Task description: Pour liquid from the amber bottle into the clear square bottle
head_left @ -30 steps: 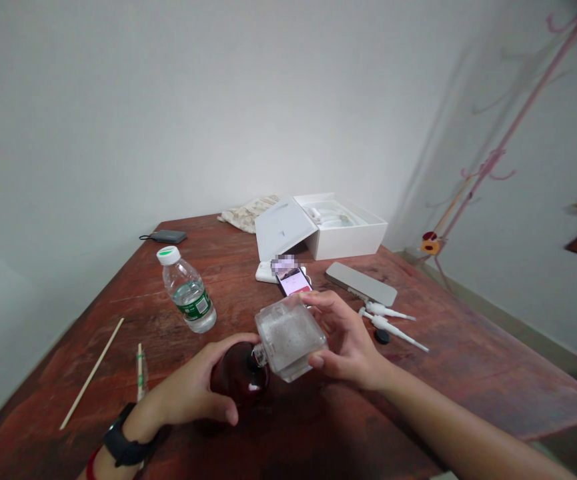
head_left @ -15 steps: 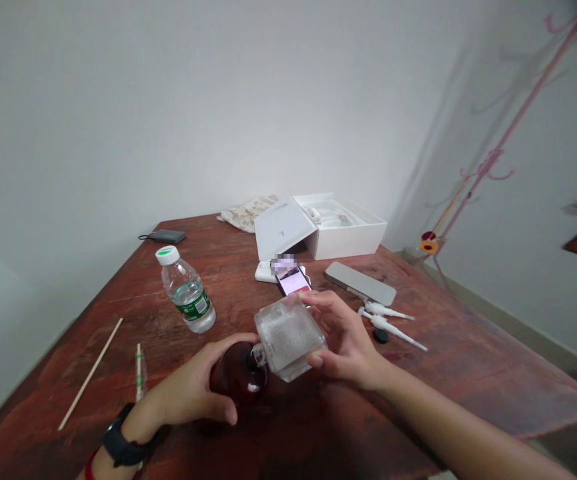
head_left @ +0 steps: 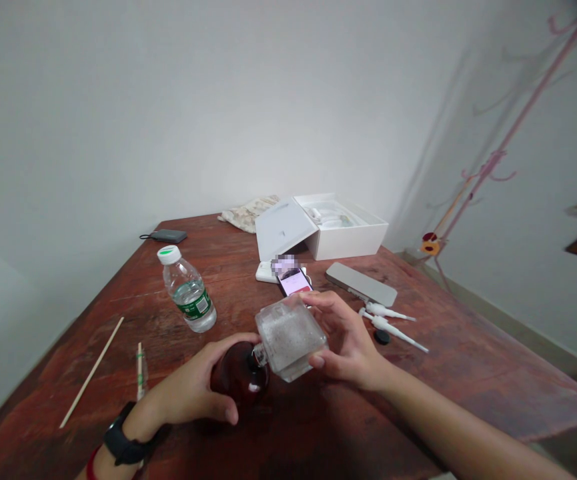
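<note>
My left hand [head_left: 198, 383] curls round a dark brown bottle [head_left: 241, 377] that stands on the wooden table. In my right hand [head_left: 345, 343] is a clear square bottle [head_left: 291, 337], tipped on its side with its neck against the brown bottle's mouth. Its walls look cloudy and wet inside; whether liquid is flowing between the two mouths cannot be made out. Two white pump heads [head_left: 393, 327] and a small black cap [head_left: 381, 337] lie to the right of my right hand. A phone [head_left: 294, 277] with a lit screen lies just behind the clear bottle.
A water bottle [head_left: 188, 293] stands at the left, with a chopstick [head_left: 93, 370] and a wrapped chopstick [head_left: 141, 373] nearer me. Farther back are a grey pouch [head_left: 168, 236], a cloth [head_left: 248, 213], an open white box [head_left: 351, 237] and a grey case [head_left: 361, 283].
Both hands keep the same hold and the bottles stay mouth to mouth. Only a very slight shift of the whole view is visible.
</note>
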Demonstrator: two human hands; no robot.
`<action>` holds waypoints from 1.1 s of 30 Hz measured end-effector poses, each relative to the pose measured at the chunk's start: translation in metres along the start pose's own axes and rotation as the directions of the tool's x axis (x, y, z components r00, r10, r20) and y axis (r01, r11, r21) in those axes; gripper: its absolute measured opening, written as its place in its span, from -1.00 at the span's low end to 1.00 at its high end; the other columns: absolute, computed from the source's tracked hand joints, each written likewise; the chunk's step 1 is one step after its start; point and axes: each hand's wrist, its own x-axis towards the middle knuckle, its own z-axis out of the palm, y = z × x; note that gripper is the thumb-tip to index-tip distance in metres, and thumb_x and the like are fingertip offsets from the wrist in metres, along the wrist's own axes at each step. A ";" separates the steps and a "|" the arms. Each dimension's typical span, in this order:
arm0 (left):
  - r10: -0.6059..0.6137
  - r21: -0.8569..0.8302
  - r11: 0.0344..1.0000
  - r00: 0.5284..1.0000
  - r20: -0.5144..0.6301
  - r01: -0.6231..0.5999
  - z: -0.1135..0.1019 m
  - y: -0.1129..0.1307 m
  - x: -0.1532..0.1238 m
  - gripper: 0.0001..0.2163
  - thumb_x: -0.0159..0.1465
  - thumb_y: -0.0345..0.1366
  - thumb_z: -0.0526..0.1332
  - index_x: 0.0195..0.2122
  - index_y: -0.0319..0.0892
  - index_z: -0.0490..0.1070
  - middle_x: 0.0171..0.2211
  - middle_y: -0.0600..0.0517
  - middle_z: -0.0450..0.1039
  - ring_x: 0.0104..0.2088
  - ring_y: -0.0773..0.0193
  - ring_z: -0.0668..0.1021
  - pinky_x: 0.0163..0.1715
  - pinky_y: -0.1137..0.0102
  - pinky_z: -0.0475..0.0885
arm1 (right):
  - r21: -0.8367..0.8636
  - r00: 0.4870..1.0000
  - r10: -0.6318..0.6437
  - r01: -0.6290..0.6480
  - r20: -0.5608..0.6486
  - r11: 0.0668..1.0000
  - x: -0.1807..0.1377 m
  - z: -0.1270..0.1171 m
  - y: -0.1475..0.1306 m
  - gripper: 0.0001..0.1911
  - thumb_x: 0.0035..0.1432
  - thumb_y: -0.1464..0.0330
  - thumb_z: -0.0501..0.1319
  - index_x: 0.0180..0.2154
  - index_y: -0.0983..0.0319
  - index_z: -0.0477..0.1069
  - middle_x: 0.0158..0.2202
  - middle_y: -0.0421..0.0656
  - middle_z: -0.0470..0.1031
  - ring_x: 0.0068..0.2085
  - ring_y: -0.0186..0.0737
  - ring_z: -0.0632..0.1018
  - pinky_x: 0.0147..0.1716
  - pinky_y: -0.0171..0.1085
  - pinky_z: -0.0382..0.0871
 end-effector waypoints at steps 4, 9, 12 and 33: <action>-0.005 0.000 1.000 1.000 -0.007 0.005 0.000 -0.001 -0.001 0.06 0.00 0.33 0.57 0.44 -0.07 0.31 0.38 -0.21 0.42 0.34 -0.36 0.45 0.41 -0.10 0.22 | 0.012 1.000 0.002 -0.002 0.016 1.000 0.000 0.000 -0.001 -0.34 0.17 0.12 0.56 0.23 -0.01 0.42 0.25 0.01 0.57 0.24 0.16 0.60 0.19 0.10 0.49; -0.009 0.007 1.000 1.000 -0.016 0.009 -0.001 -0.005 -0.001 0.09 -0.03 0.34 0.58 0.44 -0.09 0.31 0.37 -0.23 0.42 0.35 -0.36 0.44 0.41 -0.13 0.21 | -0.007 1.000 -0.012 0.012 0.009 1.000 0.000 -0.001 -0.001 -0.34 0.17 0.14 0.56 0.24 -0.03 0.43 0.23 -0.01 0.57 0.23 0.14 0.61 0.19 0.08 0.49; -0.019 0.017 1.000 1.000 -0.011 0.019 -0.001 -0.004 -0.001 0.10 -0.03 0.36 0.56 0.44 -0.10 0.31 0.38 -0.24 0.41 0.35 -0.38 0.43 0.42 -0.14 0.20 | 0.000 1.000 -0.027 0.027 0.004 1.000 0.000 -0.001 0.001 -0.35 0.16 0.13 0.56 0.23 -0.01 0.44 0.23 0.00 0.57 0.24 0.14 0.60 0.18 0.07 0.50; 0.002 0.003 1.000 1.000 -0.012 -0.002 0.001 0.002 0.000 0.07 -0.03 0.34 0.58 0.42 -0.08 0.33 0.36 -0.23 0.43 0.33 -0.32 0.47 0.40 -0.11 0.25 | -0.009 1.000 -0.023 0.023 0.002 1.000 0.001 0.001 -0.003 -0.34 0.16 0.12 0.56 0.23 0.04 0.43 0.25 0.05 0.58 0.24 0.14 0.63 0.17 0.10 0.55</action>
